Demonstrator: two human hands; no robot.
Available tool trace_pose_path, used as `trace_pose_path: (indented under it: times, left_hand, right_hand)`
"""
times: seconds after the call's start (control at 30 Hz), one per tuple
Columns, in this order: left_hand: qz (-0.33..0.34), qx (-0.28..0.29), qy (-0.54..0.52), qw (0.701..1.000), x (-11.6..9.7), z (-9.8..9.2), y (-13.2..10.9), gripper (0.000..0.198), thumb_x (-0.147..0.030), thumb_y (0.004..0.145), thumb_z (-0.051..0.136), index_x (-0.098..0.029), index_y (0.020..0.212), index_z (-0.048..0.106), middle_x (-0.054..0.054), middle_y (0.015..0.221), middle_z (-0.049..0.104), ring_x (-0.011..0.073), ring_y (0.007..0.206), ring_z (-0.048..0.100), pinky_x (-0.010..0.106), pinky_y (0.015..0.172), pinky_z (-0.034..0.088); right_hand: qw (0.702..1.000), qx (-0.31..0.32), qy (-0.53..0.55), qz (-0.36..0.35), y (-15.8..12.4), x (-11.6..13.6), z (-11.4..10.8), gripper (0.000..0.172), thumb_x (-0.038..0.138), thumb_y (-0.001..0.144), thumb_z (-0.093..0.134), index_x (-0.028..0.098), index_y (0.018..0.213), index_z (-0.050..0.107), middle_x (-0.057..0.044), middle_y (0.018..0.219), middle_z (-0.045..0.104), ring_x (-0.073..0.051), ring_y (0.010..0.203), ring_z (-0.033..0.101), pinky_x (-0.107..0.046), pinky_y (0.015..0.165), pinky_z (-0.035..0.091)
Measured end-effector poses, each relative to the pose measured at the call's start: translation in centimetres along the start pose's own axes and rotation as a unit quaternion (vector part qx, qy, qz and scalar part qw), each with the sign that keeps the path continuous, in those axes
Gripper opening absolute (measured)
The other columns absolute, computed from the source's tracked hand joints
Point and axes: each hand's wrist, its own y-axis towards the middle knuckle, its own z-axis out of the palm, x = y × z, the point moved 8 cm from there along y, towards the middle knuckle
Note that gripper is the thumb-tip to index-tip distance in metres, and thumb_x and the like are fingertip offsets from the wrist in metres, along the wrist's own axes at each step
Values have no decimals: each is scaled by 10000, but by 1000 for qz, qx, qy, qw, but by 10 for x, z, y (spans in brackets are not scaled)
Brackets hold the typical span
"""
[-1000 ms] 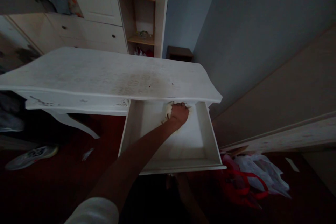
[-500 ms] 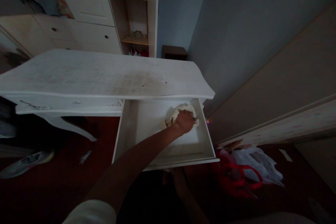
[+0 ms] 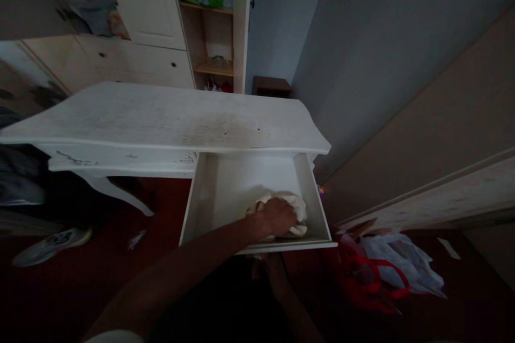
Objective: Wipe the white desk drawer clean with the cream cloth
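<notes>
Your left hand (image 3: 279,217) is closed over a bunched cream cloth (image 3: 298,204), pressing it to the floor of the pulled-out drawer (image 3: 233,185), near the front right corner. Your right hand (image 3: 266,267) is just below the drawer's front edge; it is too dark to tell whether it grasps anything. Behind the drawer, the white counter (image 3: 156,112) shows a dark, smudged patch. A red bag (image 3: 364,284) lies on the floor to your right.

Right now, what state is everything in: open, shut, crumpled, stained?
Table drawer: pulled open
Cloth: crumpled, gripped by the left hand inside the drawer
Tabletop: smudged with dark stains
Cabinet drawer: shut
Plastic bag: crumpled on the floor
Right hand: at the table drawer's front, grip unclear
</notes>
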Motion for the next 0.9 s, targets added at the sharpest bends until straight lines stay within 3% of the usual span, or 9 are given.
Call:
trace_pose_path:
  times: [0.07, 0.17, 0.27, 0.4, 0.5, 0.6, 0.7, 0.8, 0.9]
  left_hand:
    - [-30, 36, -10, 999, 18, -13, -17, 190, -222, 804, 616, -166, 897, 771, 126, 873, 741, 280, 848, 684, 354, 644, 513]
    - [-64, 43, -29, 997, 46, -54, -44, 269, -228, 805, 598, -252, 1019, 759, 74, 938, 739, 264, 871, 680, 353, 691, 516]
    - [-129, -16, -24, 991, 82, -117, -68, 410, -263, 837, 588, -353, 1228, 672, 39, 1137, 692, 240, 995, 651, 353, 821, 500]
    - [-245, -156, 51, 955, 139, -205, -98, 410, -259, 888, 533, -316, 1281, 633, 37, 1263, 610, 287, 1156, 567, 424, 937, 444]
    - [-307, -262, 102, 909, 187, -243, -120, 441, -271, 927, 488, -255, 1361, 568, 76, 1358, 536, 336, 1245, 489, 504, 995, 379]
    - [-334, -268, 141, 893, 236, -235, -133, 464, -247, 914, 493, -274, 1373, 558, 83, 1422, 512, 342, 1265, 455, 512, 1010, 353]
    - [-357, -215, 158, 895, 274, -195, -142, 498, -179, 889, 487, -335, 1356, 564, 59, 1448, 510, 324, 1257, 466, 506, 1010, 337]
    - [-384, -171, 142, 896, 292, -153, -153, 470, -219, 919, 437, -331, 1361, 552, 61, 1490, 472, 320, 1292, 442, 495, 1021, 322]
    - [-409, -227, 116, 876, 297, -138, -169, 545, -335, 940, 413, -262, 1480, 399, 122, 1573, 344, 343, 1359, 369, 506, 1046, 311]
  right_hand:
    - [1000, -3, 11, -2, 0, -2, 0, 627, 733, 824, 477, 155, 841, 719, -21, 549, 616, -135, 451, 521, -264, 480, 415]
    - [1000, -11, 15, 4, 0, -5, -1, 622, 734, 811, 500, 154, 819, 725, -33, 582, 638, -126, 444, 518, -264, 479, 419]
    - [1000, -17, 19, -1, -1, -3, -2, 629, 753, 789, 511, 163, 815, 728, -58, 684, 681, -124, 457, 533, -272, 484, 434]
    - [1000, -11, 10, -1, 0, 0, -2, 635, 773, 776, 515, 183, 807, 749, -47, 583, 641, -157, 469, 551, -291, 492, 434]
    - [1000, -20, 12, 13, 3, -1, -1, 669, 821, 728, 517, 196, 759, 754, -53, 549, 629, -170, 452, 540, -304, 470, 423]
    - [999, -26, 13, 19, 3, -2, 0, 722, 871, 668, 519, 186, 743, 735, -77, 626, 670, -166, 426, 529, -302, 423, 401]
    - [999, -35, 7, 6, -2, 1, -1, 699, 830, 761, 473, 181, 817, 727, -67, 654, 675, -167, 481, 560, -301, 488, 440]
    - [1000, -24, -6, 1, -8, 1, -3, 680, 793, 834, 422, 183, 887, 718, -48, 634, 658, -174, 549, 581, -304, 568, 458]
    - [1000, -2, 0, 22, -10, -4, -3, 695, 803, 819, 436, 172, 909, 713, -37, 608, 643, -173, 558, 576, -302, 587, 451]
